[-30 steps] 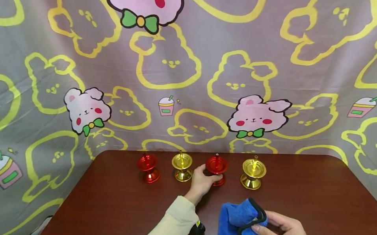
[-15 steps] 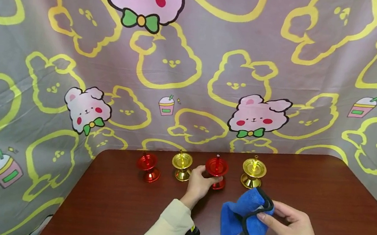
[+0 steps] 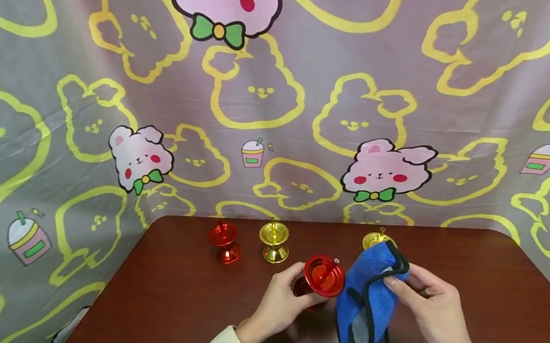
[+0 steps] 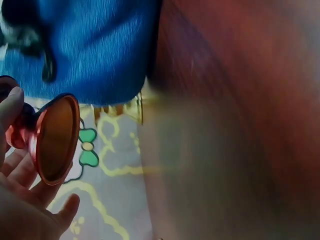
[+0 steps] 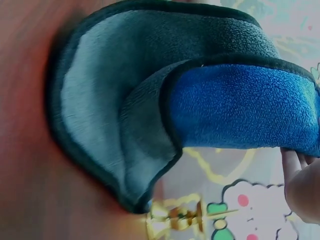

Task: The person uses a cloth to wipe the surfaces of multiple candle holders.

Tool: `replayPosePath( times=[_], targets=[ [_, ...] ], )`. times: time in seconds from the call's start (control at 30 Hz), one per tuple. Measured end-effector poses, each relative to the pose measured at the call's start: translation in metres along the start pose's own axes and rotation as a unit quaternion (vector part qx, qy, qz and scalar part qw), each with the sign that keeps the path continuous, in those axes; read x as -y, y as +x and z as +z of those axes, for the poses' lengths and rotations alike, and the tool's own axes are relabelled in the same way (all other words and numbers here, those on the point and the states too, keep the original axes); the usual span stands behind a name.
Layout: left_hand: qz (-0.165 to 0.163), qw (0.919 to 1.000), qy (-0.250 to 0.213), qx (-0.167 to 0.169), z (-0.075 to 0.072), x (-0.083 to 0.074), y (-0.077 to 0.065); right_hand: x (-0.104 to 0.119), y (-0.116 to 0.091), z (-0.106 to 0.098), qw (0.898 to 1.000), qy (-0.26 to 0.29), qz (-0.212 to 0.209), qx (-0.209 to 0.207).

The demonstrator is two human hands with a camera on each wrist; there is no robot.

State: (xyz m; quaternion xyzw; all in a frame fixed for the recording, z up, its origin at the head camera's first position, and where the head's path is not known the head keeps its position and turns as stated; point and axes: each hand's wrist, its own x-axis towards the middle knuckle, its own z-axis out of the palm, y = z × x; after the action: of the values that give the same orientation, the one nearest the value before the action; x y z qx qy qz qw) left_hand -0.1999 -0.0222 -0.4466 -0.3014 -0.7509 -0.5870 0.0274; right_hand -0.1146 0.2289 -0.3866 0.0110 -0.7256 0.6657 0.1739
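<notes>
My left hand (image 3: 274, 305) grips a shiny red candle holder (image 3: 324, 276) round its stem, lifted off the table and tilted, its dish and spike toward the head camera. In the left wrist view, the flared base of this candle holder (image 4: 57, 140) faces the lens. Between thumb and fingers, my right hand (image 3: 436, 308) pinches the top of a blue cloth (image 3: 371, 271) with black edging and a grey reverse. The cloth hangs folded just right of the red candle holder, its lower end on the table. Most of a gold candle holder (image 3: 373, 240) is hidden behind it.
Another red candle holder (image 3: 225, 240) and a gold candle holder (image 3: 274, 242) stand upright at the back left of the brown table (image 3: 170, 297). A patterned grey curtain (image 3: 323, 44) rises behind the table and along its sides.
My left hand has lifted the red candle holder from the back row and brought it nearer, tilting it. My right hand has raised the cloth forward, now covering part of the right gold candle holder.
</notes>
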Motion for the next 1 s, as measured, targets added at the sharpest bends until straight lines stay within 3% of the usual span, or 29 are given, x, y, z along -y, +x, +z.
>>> replayPosePath(
  times=[0.1, 0.2, 0.3, 0.47, 0.67, 0.83, 1.0],
  targets=[
    [0.015, 0.9996, 0.013, 0.018, -0.001, -0.006, -0.009, 0.007, 0.004, 0.008, 0.999, -0.022, -0.031, 0.022],
    [0.032, 0.9988, 0.029, 0.025, 0.000, -0.008, -0.015, 0.010, 0.008, 0.018, 0.996, -0.007, -0.065, 0.065],
    [0.028, 0.9988, 0.024, 0.032, 0.002, -0.010, -0.021, 0.008, 0.009, 0.026, 0.990, -0.006, -0.086, 0.111],
    [0.011, 0.9986, 0.004, 0.051, 0.001, -0.014, -0.027, 0.008, 0.009, 0.032, 0.982, -0.030, -0.060, 0.174],
    [0.004, 0.9966, -0.029, 0.077, 0.002, -0.017, -0.031, 0.009, 0.013, 0.030, 0.964, -0.022, -0.015, 0.265],
    [0.027, 0.9958, -0.025, 0.084, 0.002, -0.017, -0.032, 0.013, 0.016, 0.028, 0.949, -0.056, -0.003, 0.309],
    [0.066, 0.9947, 0.004, 0.079, 0.003, -0.016, -0.034, 0.016, 0.020, 0.030, 0.938, -0.117, -0.038, 0.324]
  ],
)
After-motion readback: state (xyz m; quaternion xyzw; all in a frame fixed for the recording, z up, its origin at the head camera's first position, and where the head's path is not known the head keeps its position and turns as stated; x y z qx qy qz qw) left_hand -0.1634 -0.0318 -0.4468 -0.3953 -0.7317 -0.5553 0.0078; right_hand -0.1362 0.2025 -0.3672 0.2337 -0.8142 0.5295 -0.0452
